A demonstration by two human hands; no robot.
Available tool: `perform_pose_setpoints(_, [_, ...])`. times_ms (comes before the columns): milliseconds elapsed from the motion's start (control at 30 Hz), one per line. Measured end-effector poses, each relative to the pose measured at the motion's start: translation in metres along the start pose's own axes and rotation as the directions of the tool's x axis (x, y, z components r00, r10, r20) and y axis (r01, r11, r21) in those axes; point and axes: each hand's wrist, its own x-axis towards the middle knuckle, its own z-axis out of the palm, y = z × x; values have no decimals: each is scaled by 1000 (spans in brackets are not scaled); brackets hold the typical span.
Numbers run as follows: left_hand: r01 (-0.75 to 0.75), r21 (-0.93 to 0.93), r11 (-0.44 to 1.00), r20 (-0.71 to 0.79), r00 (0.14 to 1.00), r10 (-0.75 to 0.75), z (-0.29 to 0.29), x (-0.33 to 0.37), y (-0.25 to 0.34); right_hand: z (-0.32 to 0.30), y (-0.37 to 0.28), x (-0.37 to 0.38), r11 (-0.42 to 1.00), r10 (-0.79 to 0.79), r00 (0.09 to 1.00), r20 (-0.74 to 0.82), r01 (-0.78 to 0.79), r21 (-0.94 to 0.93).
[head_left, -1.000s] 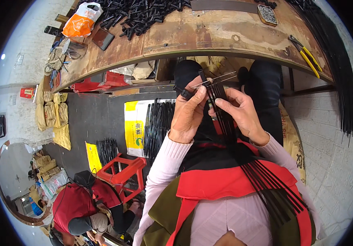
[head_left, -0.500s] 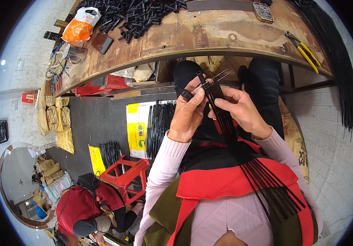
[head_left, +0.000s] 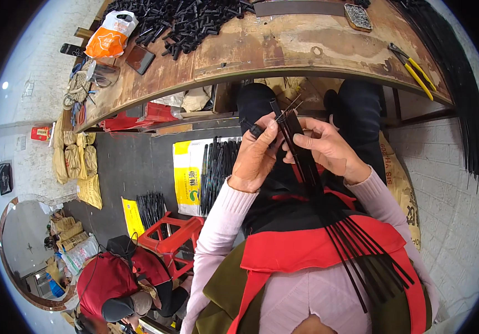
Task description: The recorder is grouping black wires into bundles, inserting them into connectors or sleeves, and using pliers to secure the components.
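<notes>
A bundle of long, thin black ribs (head_left: 307, 172), like umbrella ribs, runs from between my hands down over my lap, its far ends fanned across the red apron. My left hand (head_left: 253, 156) pinches the upper end of the bundle between thumb and fingers. A short black plastic fitting (head_left: 253, 129) is also held in that hand, sticking out to the left. Thin wires (head_left: 294, 106) stick out past the rib tops. My right hand (head_left: 333, 149) is closed on the ribs from the right, its thumb lying along them; its fingertips are partly hidden behind the bundle.
Across the front, a worn wooden table (head_left: 284, 50) bears a heap of black plastic fittings (head_left: 189, 19), yellow-handled pliers (head_left: 417, 75), a small tray of metal bits (head_left: 357, 18) and hanging black rods (head_left: 470, 122). At left are a red stool (head_left: 167, 239), rib bundles (head_left: 220, 167) and a seated co-worker (head_left: 117, 281).
The black rib at the top has shifted and now stands straighter beside the others. The thin wires have moved slightly left and stick out less. Both hands hold nearly the same places.
</notes>
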Motion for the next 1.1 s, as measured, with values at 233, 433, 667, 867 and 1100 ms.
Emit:
perform_pose_setpoints(233, [-174, -31, 984, -86, 982, 171, 12, 7, 3, 11, -6, -2, 981, -88, 996, 11, 89, -175])
perform_pose_setpoints(433, [-300, 314, 901, 151, 953, 264, 41, 34, 70, 16, -6, -5, 979, -83, 996, 37, 88, -184])
perform_pose_setpoints(667, [94, 273, 957, 311, 933, -181, 7, 30, 60, 16, -10, -5, 974, -64, 997, 42, 72, -214])
perform_pose_setpoints(867, [-143, 306, 941, 8, 989, 148, -4, 22, 44, 15, -11, -3, 981, -72, 997, 35, 77, -180])
perform_pose_setpoints(1100, [-209, 442, 872, -110, 953, 284, 1, 29, 46, 18, -9, -2, 978, -76, 997, 18, 78, -193])
